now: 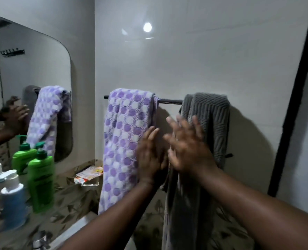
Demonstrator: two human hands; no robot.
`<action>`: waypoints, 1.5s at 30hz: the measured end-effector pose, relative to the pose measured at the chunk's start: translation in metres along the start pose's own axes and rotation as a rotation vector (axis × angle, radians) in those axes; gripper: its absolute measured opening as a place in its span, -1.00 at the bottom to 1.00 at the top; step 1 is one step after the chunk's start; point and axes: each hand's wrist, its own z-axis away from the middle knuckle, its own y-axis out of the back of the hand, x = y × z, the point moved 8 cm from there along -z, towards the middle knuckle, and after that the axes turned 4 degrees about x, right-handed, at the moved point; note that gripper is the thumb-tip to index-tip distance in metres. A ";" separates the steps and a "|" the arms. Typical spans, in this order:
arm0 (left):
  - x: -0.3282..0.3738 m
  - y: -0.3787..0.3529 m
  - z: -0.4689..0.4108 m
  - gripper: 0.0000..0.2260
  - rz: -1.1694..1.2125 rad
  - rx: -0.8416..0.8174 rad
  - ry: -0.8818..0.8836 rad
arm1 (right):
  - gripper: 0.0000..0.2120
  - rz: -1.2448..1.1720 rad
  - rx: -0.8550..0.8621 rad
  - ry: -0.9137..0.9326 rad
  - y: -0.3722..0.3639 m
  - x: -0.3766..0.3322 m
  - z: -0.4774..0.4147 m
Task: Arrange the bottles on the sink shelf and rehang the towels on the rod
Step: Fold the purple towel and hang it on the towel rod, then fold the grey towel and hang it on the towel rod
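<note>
A mirror (41,69) hangs on the left wall. Below it a green pump bottle (40,179) and a blue bottle (13,204) stand upright along the left edge of the patterned surface (68,201), with a crumpled packet (88,175) in its back corner. The rod (169,101) runs level along the wall. A purple dotted towel (120,141) drapes over its left end and a grey ribbed towel (214,123) over its right end, both hanging lengthwise down. The left hand (149,156), fingers straight, holds nothing beside the purple towel's right edge. The right hand (187,145), spread and blurred, covers the grey towel's left edge and seems to brush it.
</note>
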 end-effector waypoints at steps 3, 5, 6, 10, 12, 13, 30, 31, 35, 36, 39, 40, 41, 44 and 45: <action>0.021 -0.052 -0.008 -0.21 0.255 -0.261 0.424 | -0.44 -0.065 0.086 -0.405 0.033 0.061 0.013; 0.031 -0.076 -0.006 -0.15 0.347 -0.397 0.648 | -0.35 -0.216 0.096 -0.636 0.043 0.089 0.032; 0.039 -0.081 -0.005 -0.24 0.343 -0.421 0.666 | -0.32 -0.302 0.076 -0.728 0.042 0.099 0.041; 0.078 -0.065 0.004 -0.50 0.182 -0.302 0.569 | -0.21 -0.590 0.016 -0.979 0.041 0.118 0.072; 0.089 -0.050 0.007 -0.46 0.120 -0.231 0.525 | -0.10 -0.713 -0.021 -1.087 0.038 0.119 0.081; 0.092 -0.045 0.009 -0.46 0.087 -0.221 0.509 | -0.06 -0.759 -0.044 -1.129 0.037 0.118 0.083; 0.103 -0.046 0.120 -0.75 0.432 -0.642 0.326 | -0.56 -0.918 -0.040 -1.353 0.029 0.111 0.082; 0.100 -0.045 0.109 -0.75 0.474 -0.611 0.367 | -0.56 -0.896 -0.033 -1.327 0.032 0.108 0.084; 0.085 -0.042 0.039 -0.53 0.646 -0.329 0.638 | -0.44 -0.859 -0.014 -1.298 0.037 0.090 0.102; 0.085 -0.043 0.019 -0.46 0.651 -0.277 0.662 | -0.42 -0.879 -0.022 -1.285 0.033 0.086 0.109; 0.092 -0.054 -0.030 -0.40 0.664 -0.289 0.714 | -0.50 -1.027 0.024 -1.284 0.030 0.079 0.117; 0.093 -0.059 -0.039 -0.45 0.655 -0.295 0.736 | -0.58 -1.090 0.027 -1.295 0.030 0.075 0.118; 0.092 -0.063 -0.045 -0.51 0.642 -0.294 0.756 | -0.62 -1.166 0.027 -1.310 0.029 0.073 0.120; 0.086 -0.075 -0.039 -0.71 0.637 -0.281 0.791 | -0.33 -1.290 0.006 -1.408 0.029 0.067 0.129; 0.086 -0.076 -0.032 -0.76 0.642 -0.280 0.792 | -0.40 -1.348 -0.011 -1.392 0.036 0.065 0.128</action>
